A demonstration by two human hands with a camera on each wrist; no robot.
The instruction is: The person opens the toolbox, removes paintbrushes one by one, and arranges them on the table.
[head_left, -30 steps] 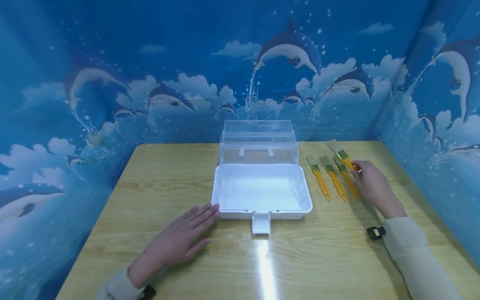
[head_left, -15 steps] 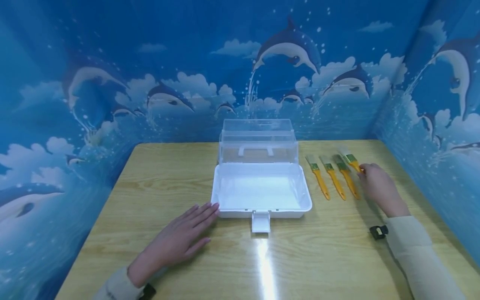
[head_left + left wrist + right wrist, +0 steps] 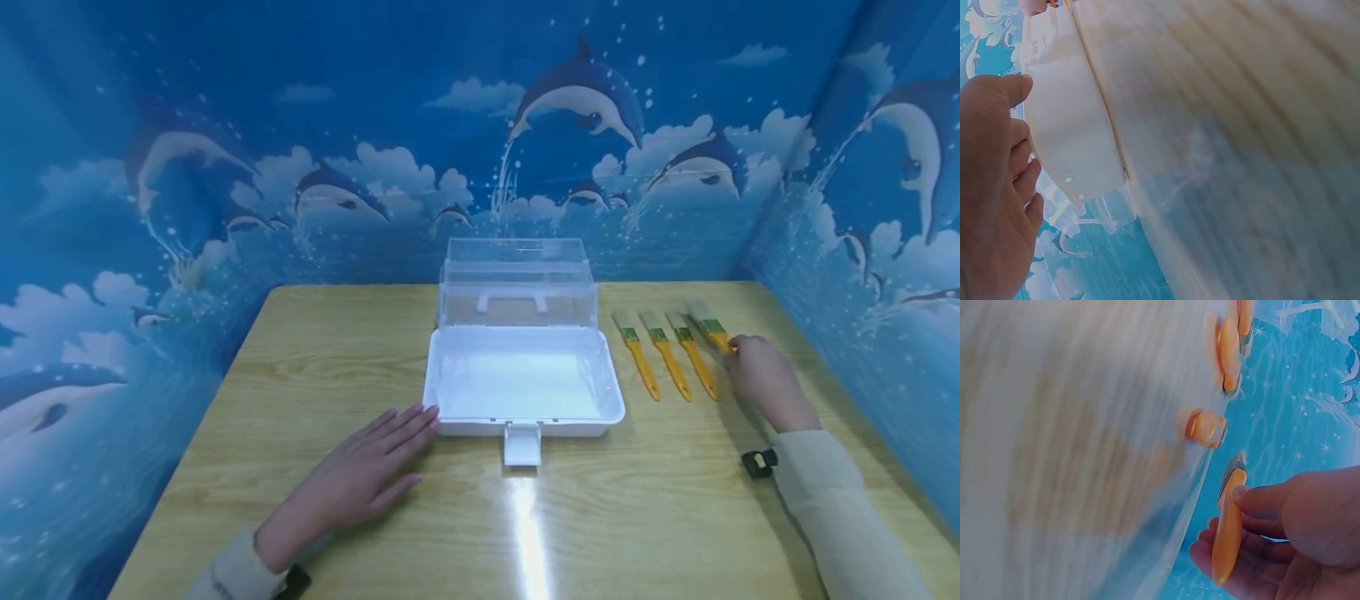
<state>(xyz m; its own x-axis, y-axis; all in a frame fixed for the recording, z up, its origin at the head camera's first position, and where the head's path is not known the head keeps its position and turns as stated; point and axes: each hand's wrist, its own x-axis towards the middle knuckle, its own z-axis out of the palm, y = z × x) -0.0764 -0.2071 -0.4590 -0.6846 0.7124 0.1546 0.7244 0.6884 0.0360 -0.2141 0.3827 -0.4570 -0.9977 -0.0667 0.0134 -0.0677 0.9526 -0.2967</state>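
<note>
In the head view my right hand [image 3: 767, 382] pinches the orange handle of a paintbrush [image 3: 708, 325], its pale bristles pointing away to the back left. The right wrist view shows that paintbrush [image 3: 1229, 525] between thumb and fingers of the right hand [image 3: 1291, 531]. Three similar paintbrushes [image 3: 667, 354] lie side by side just left of it on the table. My left hand [image 3: 352, 479] lies with straight fingers, its fingertips touching the front left corner of a white plastic box [image 3: 525, 429]. In the left wrist view the left hand [image 3: 997, 169] is beside the box [image 3: 1072, 112].
A clear lid [image 3: 517, 283] with a white handle stands raised at the box's back. The white latch [image 3: 522, 446] hangs down in front. Wooden table [image 3: 315, 350] extends around the box. A blue dolphin-print curtain [image 3: 375, 100] borders the back and sides.
My right hand has moved a little to the right and toward me with its paintbrush, away from the third lying paintbrush, which it overlapped before. The left hand and box have not moved.
</note>
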